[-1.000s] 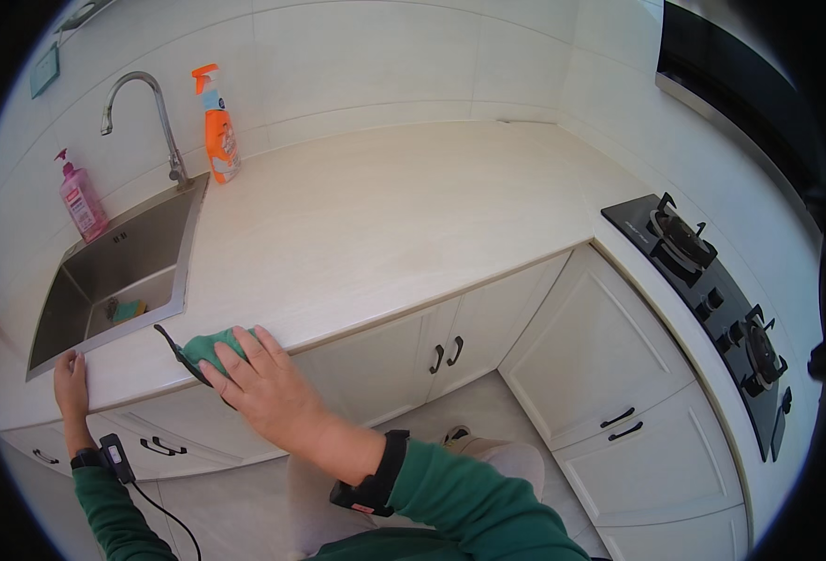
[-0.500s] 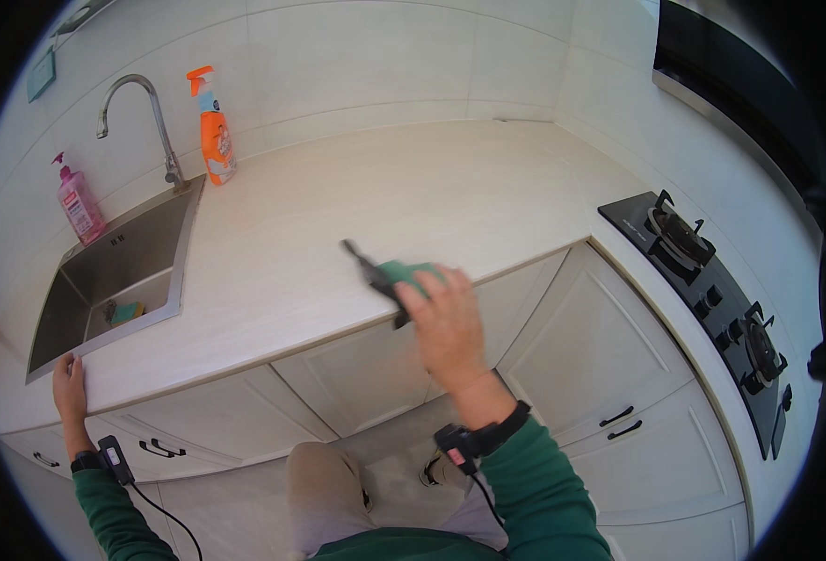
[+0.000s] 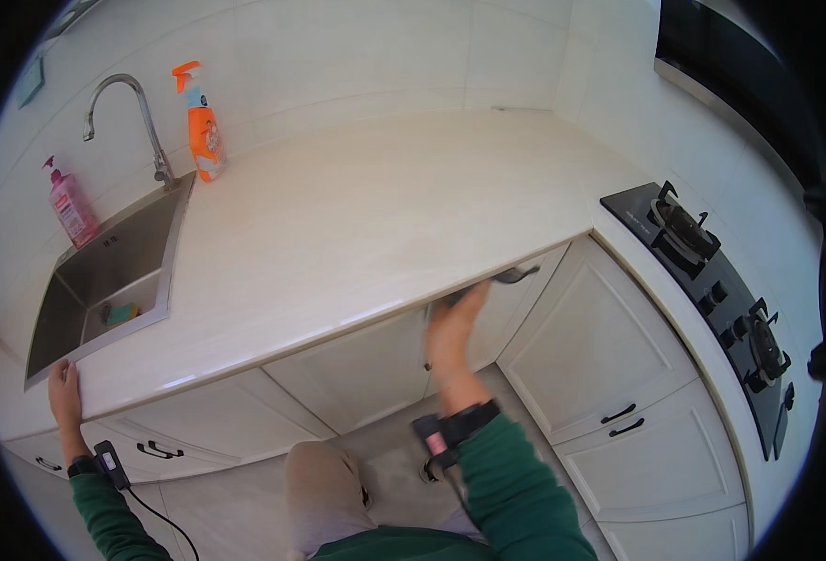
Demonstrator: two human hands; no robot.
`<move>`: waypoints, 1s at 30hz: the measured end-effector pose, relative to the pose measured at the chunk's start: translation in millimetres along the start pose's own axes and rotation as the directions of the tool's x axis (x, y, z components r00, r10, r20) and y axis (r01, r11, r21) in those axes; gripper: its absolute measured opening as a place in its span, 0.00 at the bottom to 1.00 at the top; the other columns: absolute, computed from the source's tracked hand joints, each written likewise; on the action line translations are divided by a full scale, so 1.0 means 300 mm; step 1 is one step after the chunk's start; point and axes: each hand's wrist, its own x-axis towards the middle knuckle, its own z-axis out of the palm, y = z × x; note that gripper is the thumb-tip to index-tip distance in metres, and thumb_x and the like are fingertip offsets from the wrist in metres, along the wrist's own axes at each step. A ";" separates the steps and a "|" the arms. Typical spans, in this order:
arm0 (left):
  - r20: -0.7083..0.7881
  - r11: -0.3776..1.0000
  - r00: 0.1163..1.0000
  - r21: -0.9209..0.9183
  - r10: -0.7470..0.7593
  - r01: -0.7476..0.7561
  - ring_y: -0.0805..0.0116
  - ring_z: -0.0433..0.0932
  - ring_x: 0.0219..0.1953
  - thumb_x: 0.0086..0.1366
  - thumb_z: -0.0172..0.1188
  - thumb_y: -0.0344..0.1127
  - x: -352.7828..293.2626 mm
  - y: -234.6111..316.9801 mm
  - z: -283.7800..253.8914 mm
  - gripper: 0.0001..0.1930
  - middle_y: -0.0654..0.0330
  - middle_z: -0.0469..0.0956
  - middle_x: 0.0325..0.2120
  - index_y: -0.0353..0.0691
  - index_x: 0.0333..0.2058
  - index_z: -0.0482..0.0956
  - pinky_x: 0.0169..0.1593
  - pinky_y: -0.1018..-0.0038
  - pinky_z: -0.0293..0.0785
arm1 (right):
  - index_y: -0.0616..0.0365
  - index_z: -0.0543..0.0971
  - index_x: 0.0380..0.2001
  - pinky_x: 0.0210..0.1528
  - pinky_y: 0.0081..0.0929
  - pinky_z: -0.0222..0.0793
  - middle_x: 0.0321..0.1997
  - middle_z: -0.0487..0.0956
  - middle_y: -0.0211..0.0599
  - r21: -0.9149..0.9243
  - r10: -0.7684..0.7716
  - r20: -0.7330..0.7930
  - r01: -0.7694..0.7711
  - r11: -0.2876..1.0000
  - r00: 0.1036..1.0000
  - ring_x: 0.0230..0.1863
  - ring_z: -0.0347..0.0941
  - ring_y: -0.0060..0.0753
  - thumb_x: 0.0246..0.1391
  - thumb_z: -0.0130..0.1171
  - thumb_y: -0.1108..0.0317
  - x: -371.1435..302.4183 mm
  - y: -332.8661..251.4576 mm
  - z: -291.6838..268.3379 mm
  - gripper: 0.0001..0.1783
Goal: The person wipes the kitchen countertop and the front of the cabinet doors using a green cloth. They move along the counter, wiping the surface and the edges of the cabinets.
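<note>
My right hand (image 3: 455, 327) is closed on what looks like a dark grey and green cloth; only a dark flap (image 3: 516, 274) shows past the fingers. Motion smears both, just at the counter's front edge in front of the cabinet doors. My left hand (image 3: 65, 393) rests on the front edge of the counter, beside the near corner of the steel sink (image 3: 174, 257). Its fingers lie stretched out and hold nothing. Between the hands spreads the pale countertop (image 3: 338, 224), with faint smeary marks near the middle.
An orange spray bottle (image 3: 204, 140) stands by the curved faucet (image 3: 151, 126). A pink pump bottle (image 3: 73, 210) is behind the sink, which holds a green and yellow sponge (image 3: 123, 313). The black gas hob (image 3: 712, 290) is on the right, white cabinets (image 3: 338, 374) below.
My right hand has moved from above the countertop down to its front edge with the cloth, whose dark end now points right. My left hand stays in place. The view has shifted slightly.
</note>
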 end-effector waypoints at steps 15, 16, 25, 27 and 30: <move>0.042 0.997 0.999 -0.073 -0.006 0.009 0.62 0.75 0.52 0.70 0.52 0.42 0.033 -0.097 -0.026 0.22 0.49 0.77 0.49 0.29 0.53 0.74 0.58 0.72 0.66 | 0.77 0.62 0.58 0.67 0.51 0.55 0.65 0.55 0.72 -0.074 -0.132 0.285 0.160 0.984 0.949 0.67 0.51 0.72 0.47 0.47 0.88 -0.055 -0.027 -0.101 0.30; 0.031 0.994 0.999 -0.103 -0.027 0.030 0.62 0.75 0.52 0.70 0.52 0.42 0.033 -0.103 -0.028 0.22 0.49 0.77 0.49 0.29 0.53 0.74 0.58 0.72 0.66 | 0.77 0.62 0.58 0.68 0.51 0.54 0.65 0.55 0.72 -0.067 -0.115 0.289 0.140 0.988 0.950 0.68 0.50 0.72 0.47 0.47 0.88 -0.059 -0.025 -0.101 0.30; 0.046 0.996 0.998 -0.083 0.035 -0.031 0.64 0.74 0.52 0.71 0.51 0.41 0.043 -0.141 -0.050 0.21 0.50 0.77 0.49 0.29 0.53 0.74 0.58 0.73 0.65 | 0.76 0.64 0.57 0.67 0.53 0.54 0.65 0.57 0.68 -0.107 -0.159 0.268 0.194 0.975 0.950 0.69 0.49 0.72 0.47 0.48 0.88 -0.053 -0.001 -0.094 0.30; 0.050 0.998 0.998 -0.057 0.026 -0.023 0.64 0.74 0.52 0.71 0.51 0.41 0.042 -0.142 -0.053 0.21 0.51 0.77 0.49 0.29 0.53 0.74 0.58 0.73 0.65 | 0.76 0.65 0.57 0.67 0.54 0.55 0.65 0.58 0.67 -0.113 -0.162 0.272 0.199 0.973 0.948 0.68 0.50 0.72 0.46 0.49 0.87 -0.052 0.011 -0.095 0.30; 0.041 0.997 0.999 -0.081 0.007 -0.004 0.64 0.73 0.52 0.71 0.51 0.42 0.038 -0.142 -0.051 0.22 0.51 0.77 0.49 0.29 0.53 0.74 0.58 0.73 0.65 | 0.75 0.65 0.57 0.65 0.54 0.56 0.64 0.59 0.66 -0.131 -0.149 0.284 0.192 0.973 0.947 0.67 0.52 0.72 0.46 0.50 0.87 -0.054 0.020 -0.093 0.30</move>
